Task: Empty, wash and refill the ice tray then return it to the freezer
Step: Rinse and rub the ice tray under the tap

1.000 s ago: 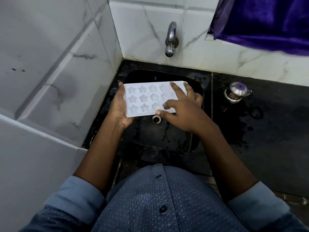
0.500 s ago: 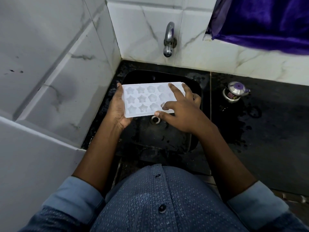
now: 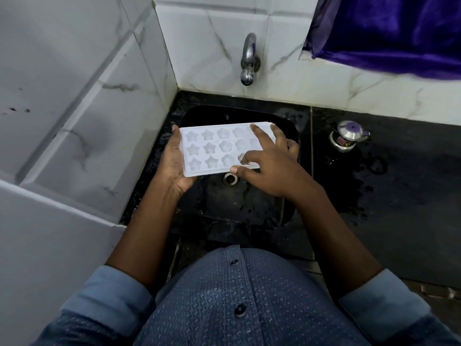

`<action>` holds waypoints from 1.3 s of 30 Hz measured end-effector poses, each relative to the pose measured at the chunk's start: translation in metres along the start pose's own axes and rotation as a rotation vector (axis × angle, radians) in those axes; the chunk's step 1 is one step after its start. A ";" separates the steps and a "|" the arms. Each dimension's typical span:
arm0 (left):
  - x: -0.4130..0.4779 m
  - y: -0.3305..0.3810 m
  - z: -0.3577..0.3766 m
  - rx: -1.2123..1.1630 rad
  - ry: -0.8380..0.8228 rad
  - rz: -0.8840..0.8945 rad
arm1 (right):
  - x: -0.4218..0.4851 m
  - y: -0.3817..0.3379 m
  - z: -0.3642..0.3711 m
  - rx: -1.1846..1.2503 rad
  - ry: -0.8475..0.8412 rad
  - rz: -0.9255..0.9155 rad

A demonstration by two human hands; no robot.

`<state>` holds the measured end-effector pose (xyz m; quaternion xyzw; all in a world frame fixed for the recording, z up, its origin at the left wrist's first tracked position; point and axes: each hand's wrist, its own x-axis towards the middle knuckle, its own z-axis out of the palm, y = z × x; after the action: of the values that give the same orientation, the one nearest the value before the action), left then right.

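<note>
A white ice tray [image 3: 212, 148] with star and flower shaped cavities is held level over the black sink [image 3: 249, 208], below the tap [image 3: 248, 61]. No water is running from the tap. My left hand [image 3: 172, 166] grips the tray's left end, palm underneath and thumb on the far corner. My right hand [image 3: 272, 166] lies on top of the tray's right part. Two of its fingers stretch across the tray, the index finger bends into a cavity, and the thumb rests along the near edge. The right cavities are hidden under this hand.
The sink drain [image 3: 230, 178] shows just below the tray. A small steel pot with a purple lid [image 3: 348, 136] stands on the wet dark counter to the right. Tiled walls [image 3: 74, 108] close in at left and back. A purple cloth [image 3: 399, 33] hangs at upper right.
Hardly anything: both hands and the tray keep the same pose over the sink, and only the view shifts slightly.
</note>
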<state>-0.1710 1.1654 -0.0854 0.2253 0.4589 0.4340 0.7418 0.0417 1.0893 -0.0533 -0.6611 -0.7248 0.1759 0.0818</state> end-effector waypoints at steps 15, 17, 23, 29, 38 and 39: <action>0.002 -0.001 0.001 0.003 -0.019 -0.004 | 0.000 0.000 0.004 -0.014 -0.011 -0.008; 0.003 -0.002 0.000 0.010 -0.023 -0.003 | 0.000 0.001 0.004 -0.007 -0.001 -0.006; 0.003 -0.003 0.001 0.004 -0.028 -0.010 | 0.000 0.005 0.003 0.020 -0.002 -0.004; 0.003 -0.003 0.007 0.006 -0.034 -0.019 | 0.003 -0.001 0.007 0.042 0.054 -0.031; 0.003 -0.007 0.007 0.000 -0.088 -0.038 | 0.001 -0.013 0.012 0.022 -0.018 -0.074; 0.003 -0.006 0.007 -0.005 -0.093 -0.043 | 0.002 -0.014 0.012 0.018 -0.021 -0.070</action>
<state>-0.1614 1.1653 -0.0884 0.2334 0.4275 0.4083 0.7721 0.0244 1.0882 -0.0596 -0.6328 -0.7465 0.1864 0.0864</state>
